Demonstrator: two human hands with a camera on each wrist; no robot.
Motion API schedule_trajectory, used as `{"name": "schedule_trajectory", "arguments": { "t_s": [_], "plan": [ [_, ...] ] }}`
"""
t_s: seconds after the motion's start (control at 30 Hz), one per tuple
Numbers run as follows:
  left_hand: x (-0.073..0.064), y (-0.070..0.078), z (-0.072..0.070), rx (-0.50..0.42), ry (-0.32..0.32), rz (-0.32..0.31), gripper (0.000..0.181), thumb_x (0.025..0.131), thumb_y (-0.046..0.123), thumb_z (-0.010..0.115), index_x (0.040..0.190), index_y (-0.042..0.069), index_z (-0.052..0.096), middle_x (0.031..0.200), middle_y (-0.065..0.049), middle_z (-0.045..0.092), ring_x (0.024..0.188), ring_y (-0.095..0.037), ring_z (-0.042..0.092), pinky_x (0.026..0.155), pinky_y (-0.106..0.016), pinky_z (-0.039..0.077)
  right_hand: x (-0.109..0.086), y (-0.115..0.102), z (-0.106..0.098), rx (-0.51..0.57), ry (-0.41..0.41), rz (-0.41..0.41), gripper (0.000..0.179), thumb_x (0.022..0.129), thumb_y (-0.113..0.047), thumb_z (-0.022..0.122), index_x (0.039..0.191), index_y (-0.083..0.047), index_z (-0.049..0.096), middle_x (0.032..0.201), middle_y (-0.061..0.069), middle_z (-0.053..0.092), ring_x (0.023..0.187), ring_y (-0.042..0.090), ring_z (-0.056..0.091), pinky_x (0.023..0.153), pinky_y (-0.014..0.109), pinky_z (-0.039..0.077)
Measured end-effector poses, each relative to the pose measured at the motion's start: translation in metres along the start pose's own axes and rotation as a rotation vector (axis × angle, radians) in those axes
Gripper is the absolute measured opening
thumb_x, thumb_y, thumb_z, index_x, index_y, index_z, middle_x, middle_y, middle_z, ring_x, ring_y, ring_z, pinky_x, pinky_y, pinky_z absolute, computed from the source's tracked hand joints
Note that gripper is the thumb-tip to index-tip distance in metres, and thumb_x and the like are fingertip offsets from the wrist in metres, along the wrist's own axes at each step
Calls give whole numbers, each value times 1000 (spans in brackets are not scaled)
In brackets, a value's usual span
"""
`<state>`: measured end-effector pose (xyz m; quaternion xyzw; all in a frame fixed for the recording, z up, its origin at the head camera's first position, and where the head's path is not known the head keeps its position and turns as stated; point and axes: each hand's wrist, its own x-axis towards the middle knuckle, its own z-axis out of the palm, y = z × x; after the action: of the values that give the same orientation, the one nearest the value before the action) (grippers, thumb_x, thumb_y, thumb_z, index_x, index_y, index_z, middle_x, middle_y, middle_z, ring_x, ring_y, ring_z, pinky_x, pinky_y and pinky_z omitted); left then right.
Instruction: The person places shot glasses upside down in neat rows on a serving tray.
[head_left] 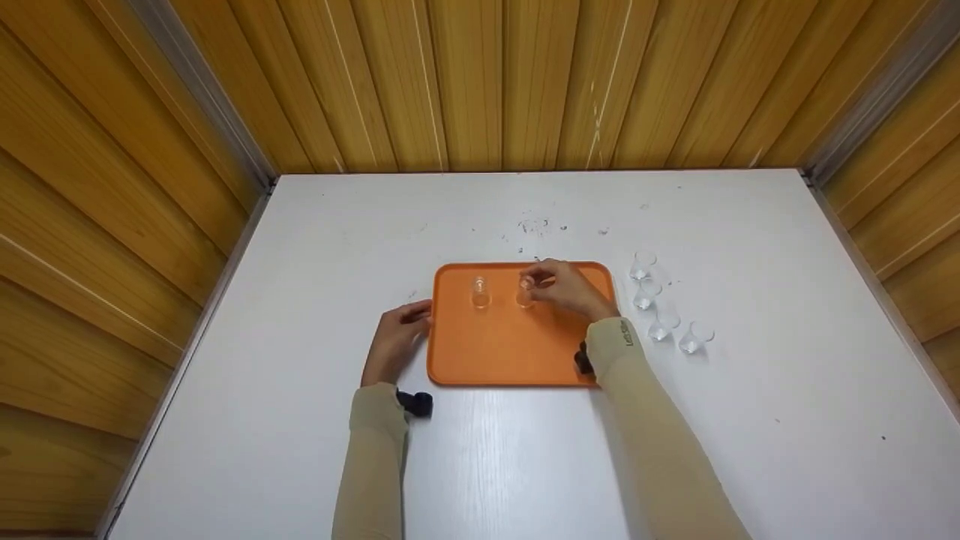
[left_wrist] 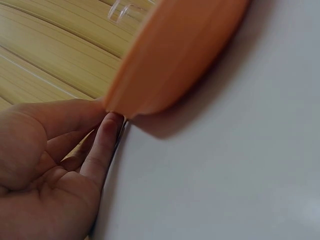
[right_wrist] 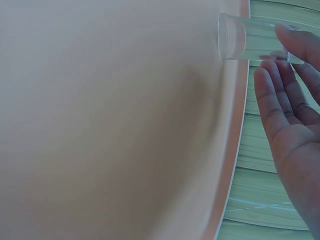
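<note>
In the head view an orange tray (head_left: pixel 495 352) lies on a white table. My left hand (head_left: pixel 394 337) is at its left edge. The left wrist view shows the thumb and fingers of that hand (left_wrist: pixel 55 160) pinching the tray's rim (left_wrist: pixel 165 60). My right hand (head_left: pixel 570 289) pinches the narrow base of a clear shot glass (head_left: pixel 523 294) over the tray's back half. In the right wrist view this glass (right_wrist: pixel 240 37) stands mouth down, its wide rim right at the tray. Left of it another clear shot glass (head_left: pixel 480 292) stands upside down on the tray.
Several clear shot glasses, such as the nearest one (head_left: pixel 696 337), stand mouth up on the white table (head_left: pixel 787 420) right of the tray. Dark scuff marks (head_left: pixel 536 225) show behind the tray. Wood-look walls (head_left: pixel 502 90) enclose the back and sides.
</note>
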<state>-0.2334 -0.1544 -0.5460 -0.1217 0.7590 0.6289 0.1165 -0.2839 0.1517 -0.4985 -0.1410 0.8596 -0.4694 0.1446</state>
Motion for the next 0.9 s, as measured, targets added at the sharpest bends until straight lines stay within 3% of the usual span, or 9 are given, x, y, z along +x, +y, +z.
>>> {"name": "schedule_trajectory", "arguments": {
  "t_s": [0.47,0.9],
  "plan": [
    [0,1,1,-6,10,-36,35,90,10,65,124,15,65,118,-4,65,114,-19,55,103,-33,43,-2,0,-3,43,6,34,40,89,-15,68,127,-6,61,124,11,62,117,28,55,104,42,44],
    [0,0,0,-2,7,-39,34,90,12,66,124,15,65,119,-4,64,115,-19,55,104,-35,42,-3,-4,-11,4,-1,37,47,88,-25,69,129,-5,59,130,12,60,124,29,52,110,43,38]
  ]
}}
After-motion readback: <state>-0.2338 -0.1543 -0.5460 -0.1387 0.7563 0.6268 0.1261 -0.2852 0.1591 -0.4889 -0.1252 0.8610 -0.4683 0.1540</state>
